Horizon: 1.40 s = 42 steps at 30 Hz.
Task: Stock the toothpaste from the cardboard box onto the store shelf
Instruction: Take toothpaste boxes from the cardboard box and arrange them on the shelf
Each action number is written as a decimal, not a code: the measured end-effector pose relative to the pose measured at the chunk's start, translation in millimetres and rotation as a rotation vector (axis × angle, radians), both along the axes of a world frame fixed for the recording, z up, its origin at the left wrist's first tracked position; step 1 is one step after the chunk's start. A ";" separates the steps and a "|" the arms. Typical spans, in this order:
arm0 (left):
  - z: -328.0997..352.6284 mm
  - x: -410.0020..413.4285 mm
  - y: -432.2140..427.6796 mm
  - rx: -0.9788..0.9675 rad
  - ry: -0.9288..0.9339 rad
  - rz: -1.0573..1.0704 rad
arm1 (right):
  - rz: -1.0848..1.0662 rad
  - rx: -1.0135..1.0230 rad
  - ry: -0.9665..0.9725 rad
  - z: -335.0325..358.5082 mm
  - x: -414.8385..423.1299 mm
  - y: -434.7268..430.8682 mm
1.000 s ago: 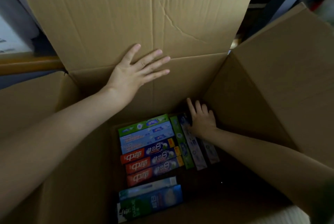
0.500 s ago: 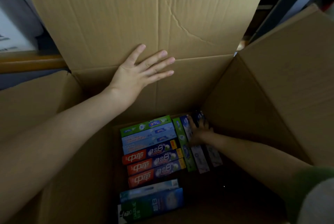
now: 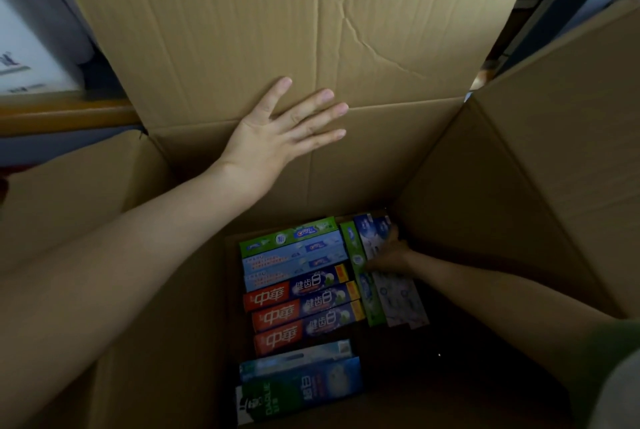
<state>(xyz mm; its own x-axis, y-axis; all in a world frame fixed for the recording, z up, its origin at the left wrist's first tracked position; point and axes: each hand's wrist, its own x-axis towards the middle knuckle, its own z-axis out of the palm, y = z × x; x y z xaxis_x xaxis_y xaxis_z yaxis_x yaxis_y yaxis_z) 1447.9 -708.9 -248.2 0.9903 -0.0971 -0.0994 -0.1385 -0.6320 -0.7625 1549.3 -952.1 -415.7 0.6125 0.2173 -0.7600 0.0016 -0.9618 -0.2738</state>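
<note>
Head view, box: A big brown cardboard box point(image 3: 519, 186) stands open. Its tall far flap point(image 3: 277, 20) sticks up.
Head view, toothpaste: All the toothpaste is on the box floor. Three red-and-blue cartons point(image 3: 304, 311) lie side by side in the middle. Light blue cartons point(image 3: 294, 255) and a green carton point(image 3: 287, 233) lie behind them by the far wall. A dark green-and-blue carton point(image 3: 298, 390) lies at the near edge. White-and-blue cartons point(image 3: 398, 297) lie the other way, toward the far right corner.
Left hand: The left hand point(image 3: 277, 138) presses flat on the fold of the far flap. Its fingers are straight and spread and hold nothing.
Right hand: The right hand point(image 3: 389, 254) is deep down on the white-and-blue cartons in the far right corner. It is dark there, so I cannot tell if the fingers have closed on a carton.
Shelf: I cannot see it plainly. Only an orange-brown ledge point(image 3: 69, 113) shows outside the left wall.
What could go wrong: The cartons look packed tight against the right wall, so the fingers may slip off. Pulling one carton may also drag its neighbour up. If the left hand lets go, the flap could flop onto the arm.
What changed: A second ago the right hand lay on top with straight fingers. Now it is lower and tucked in. The left hand has stayed put.
</note>
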 end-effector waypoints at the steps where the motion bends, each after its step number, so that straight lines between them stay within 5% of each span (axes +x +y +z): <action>1: -1.4 -0.1 0.5 -0.006 -0.008 0.001 | 0.023 -0.033 -0.022 2.7 0.0 0.8; 7: 5.9 1.3 -7.2 -0.042 -0.038 0.024 | 0.098 -0.018 -0.014 55.2 13.6 8.5; 13: 36.4 -13.1 -32.3 -0.282 0.047 0.131 | -0.047 0.397 0.213 190.6 -11.2 9.5; 16: 70.5 -33.1 -52.1 -0.758 0.081 0.338 | -0.070 0.610 0.332 241.2 -43.3 -10.5; 21: 123.1 -105.7 -98.6 -1.941 -0.046 0.991 | -0.127 1.053 0.719 284.9 -93.6 -50.6; 23: 133.1 -140.8 -124.0 -2.310 0.045 1.063 | -0.103 1.166 0.776 295.9 -115.4 -51.3; 26: 146.2 -181.0 -158.4 -2.556 -0.026 0.963 | -0.104 1.222 0.726 311.6 -155.9 -39.4; 30: 158.4 -228.6 -172.6 -2.661 -0.352 0.916 | -0.176 1.201 0.713 323.8 -211.9 -19.0; 42: 132.1 -382.9 -105.9 -2.383 -0.920 1.004 | -0.131 1.093 0.788 308.7 -337.5 71.3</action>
<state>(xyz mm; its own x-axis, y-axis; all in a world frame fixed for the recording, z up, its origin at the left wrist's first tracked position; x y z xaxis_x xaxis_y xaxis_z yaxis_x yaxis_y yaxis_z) 1065.0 -814.8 -116.1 0.5545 0.7528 -0.3548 0.2272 0.2733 0.9347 1211.8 -880.8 -106.9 0.1600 0.9055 -0.3931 -0.5832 -0.2346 -0.7777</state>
